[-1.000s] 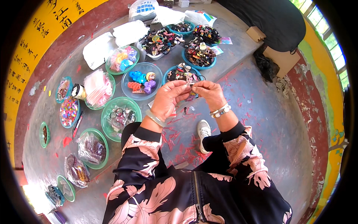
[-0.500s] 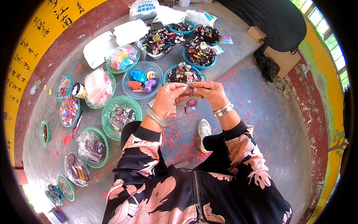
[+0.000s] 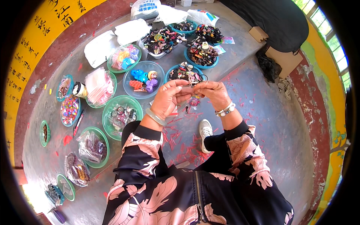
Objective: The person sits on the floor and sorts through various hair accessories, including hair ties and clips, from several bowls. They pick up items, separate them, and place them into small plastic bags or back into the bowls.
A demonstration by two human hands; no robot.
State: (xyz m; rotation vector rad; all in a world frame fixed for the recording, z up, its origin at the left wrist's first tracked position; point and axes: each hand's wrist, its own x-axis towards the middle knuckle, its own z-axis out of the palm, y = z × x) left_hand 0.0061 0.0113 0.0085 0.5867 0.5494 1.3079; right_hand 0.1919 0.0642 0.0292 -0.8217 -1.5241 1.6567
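Note:
Both hands are raised in front of me, close together above the nearest blue basin of hair ties [image 3: 184, 74]. My left hand [image 3: 167, 99] has its fingers curled, with the index finger above the thumb. My right hand [image 3: 214, 92] pinches thumb against forefinger beside the left fingertips. Whatever is between them is too small and pale to name. Just below the fingers, a small clear packet with pink and multicoloured contents [image 3: 194, 101] shows; I cannot tell whether it hangs from them or lies beyond.
A clear bowl of coloured coil hair ties [image 3: 141, 94] and a green basin of packed dark bands [image 3: 105, 125] stand left of my hands. Several filled basins sit on the raised ledge ahead. Red scraps [image 3: 183, 148] litter the floor around my shoe [image 3: 205, 131].
My left thumb has drawn back left from the fingertip pinch, and the fingertips of both hands have parted slightly. My right hand keeps its pinch. The basins have not moved.

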